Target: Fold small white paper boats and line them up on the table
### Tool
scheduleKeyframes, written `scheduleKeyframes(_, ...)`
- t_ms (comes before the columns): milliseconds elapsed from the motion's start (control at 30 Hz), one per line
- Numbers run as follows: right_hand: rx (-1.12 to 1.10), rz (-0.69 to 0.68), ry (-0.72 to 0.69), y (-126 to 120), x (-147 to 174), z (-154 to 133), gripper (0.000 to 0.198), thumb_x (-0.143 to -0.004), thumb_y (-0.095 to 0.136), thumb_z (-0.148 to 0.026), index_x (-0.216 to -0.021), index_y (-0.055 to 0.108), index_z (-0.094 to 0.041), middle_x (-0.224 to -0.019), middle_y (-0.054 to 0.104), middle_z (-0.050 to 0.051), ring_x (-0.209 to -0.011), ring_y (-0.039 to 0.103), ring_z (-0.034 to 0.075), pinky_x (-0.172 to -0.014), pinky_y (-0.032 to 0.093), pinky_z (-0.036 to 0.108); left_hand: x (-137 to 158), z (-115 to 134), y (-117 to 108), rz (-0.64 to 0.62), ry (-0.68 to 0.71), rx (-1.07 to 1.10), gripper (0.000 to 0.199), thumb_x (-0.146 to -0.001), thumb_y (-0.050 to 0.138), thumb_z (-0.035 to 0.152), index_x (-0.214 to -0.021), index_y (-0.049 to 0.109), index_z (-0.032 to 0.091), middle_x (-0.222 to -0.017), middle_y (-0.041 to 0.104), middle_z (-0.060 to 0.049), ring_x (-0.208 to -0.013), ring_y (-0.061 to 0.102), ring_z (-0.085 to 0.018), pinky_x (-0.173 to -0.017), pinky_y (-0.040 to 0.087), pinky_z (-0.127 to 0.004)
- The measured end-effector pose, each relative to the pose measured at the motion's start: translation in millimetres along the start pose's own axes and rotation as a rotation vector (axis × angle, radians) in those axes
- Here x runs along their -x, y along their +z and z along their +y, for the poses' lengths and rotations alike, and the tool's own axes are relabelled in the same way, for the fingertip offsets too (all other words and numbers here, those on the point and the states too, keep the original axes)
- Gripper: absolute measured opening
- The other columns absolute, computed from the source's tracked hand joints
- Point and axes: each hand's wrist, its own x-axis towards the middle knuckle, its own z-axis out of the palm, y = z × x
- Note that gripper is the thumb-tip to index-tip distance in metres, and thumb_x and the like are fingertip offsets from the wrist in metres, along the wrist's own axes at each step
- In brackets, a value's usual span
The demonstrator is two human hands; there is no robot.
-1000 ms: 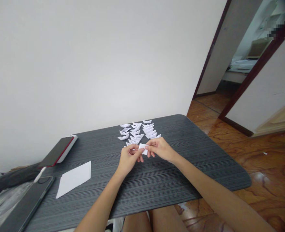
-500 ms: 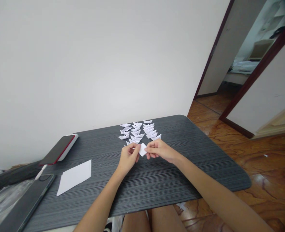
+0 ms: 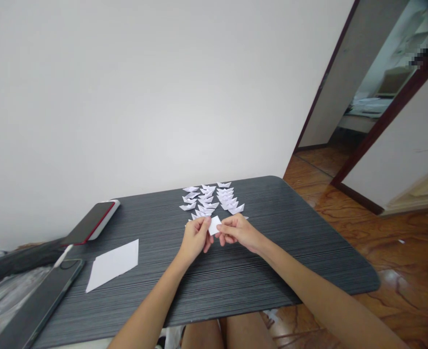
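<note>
A small folded piece of white paper [image 3: 214, 226] is held up between my two hands, above the dark table. My left hand [image 3: 196, 237] pinches its left edge between thumb and fingers. On the opposite side, my right hand [image 3: 236, 231] grips the right edge with thumb and forefinger, the other fingers curled beneath. Just beyond my hands, several folded white paper boats [image 3: 225, 196] stand in rough rows; the nearest ones are partly hidden behind my fingers.
A stack of white paper sheets [image 3: 114, 265] lies on the dark table [image 3: 155, 291] at left. Behind it is a dark phone with a red edge [image 3: 90, 223] on a white object. Another dark phone [image 3: 41, 310] with a white cable lies front left. A white wall [image 3: 144, 97] borders the far edge.
The small paper has turned slightly between my fingers, from a diamond to a squarer angle. My fingers have shifted a little on it. The whole view has moved slightly.
</note>
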Motion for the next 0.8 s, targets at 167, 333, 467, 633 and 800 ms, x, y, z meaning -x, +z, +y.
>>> scheduleKeyframes(167, -0.016, 0.038, -0.049, 6.4, -1.9, 3.7, 0.028, -0.071, 0.054, -0.033, -0.06, 0.06, -0.008, -0.047, 0.058, 0.002, -0.033, 0.035, 0.002, -0.035, 0.018, 0.017, -2.0, -3.7, -0.8, 0.04, 0.043, 0.01, 0.04, -0.078, 0.037, 0.047, -0.058, 0.043, 0.013, -0.038, 0.045, 0.005, -0.022, 0.034, -0.003, -0.025, 0.017, -0.013)
scheduleKeyframes(333, -0.01, 0.121, -0.093, 8.5, -3.1, 9.0, 0.032, -0.072, 0.053, -0.036, -0.056, 0.057, -0.009, -0.044, 0.056, 0.001, -0.031, 0.033, 0.002, -0.034, 0.016, 0.017, -0.6, 1.6, 0.2, -0.024, 0.067, 0.082, 0.031, -0.072, 0.052, 0.041, -0.062, 0.04, 0.014, -0.043, 0.048, 0.006, -0.024, 0.034, -0.002, -0.026, 0.018, -0.013)
scheduleKeyframes(467, 0.119, 0.064, -0.088, 4.7, -2.3, 4.1, 0.034, -0.074, 0.05, -0.038, -0.059, 0.057, -0.009, -0.045, 0.056, 0.002, -0.032, 0.035, 0.003, -0.034, 0.023, 0.017, 0.0, 6.8, -4.2, -0.036, 0.005, 0.114, 0.031, -0.069, 0.056, 0.039, -0.06, 0.041, 0.013, -0.038, 0.042, 0.007, -0.027, 0.029, 0.0, -0.029, 0.018, -0.012)
scheduleKeyframes(633, 0.161, 0.003, -0.25, -6.5, 2.8, -11.4, 0.029, -0.074, 0.053, -0.032, -0.098, 0.053, -0.014, -0.06, 0.058, -0.001, -0.049, 0.05, 0.007, -0.048, 0.039, 0.02, 1.7, 15.6, -14.6, -0.208, -0.058, 0.159, 0.033, -0.069, 0.058, 0.034, -0.091, 0.044, 0.014, -0.037, 0.04, 0.011, -0.028, 0.024, 0.0, -0.029, 0.015, -0.01)
scheduleKeyframes(800, 0.166, -0.051, -0.305, -9.9, 4.1, -13.9, 0.012, -0.071, 0.059, -0.023, -0.077, 0.06, -0.013, -0.07, 0.06, 0.002, -0.06, 0.054, 0.009, -0.06, 0.043, 0.023, 5.6, 19.1, -14.0, -0.23, 0.049, 0.193, 0.035, -0.075, 0.05, 0.035, -0.102, 0.033, 0.02, -0.04, 0.044, 0.01, -0.025, 0.029, -0.002, -0.028, 0.016, -0.01)
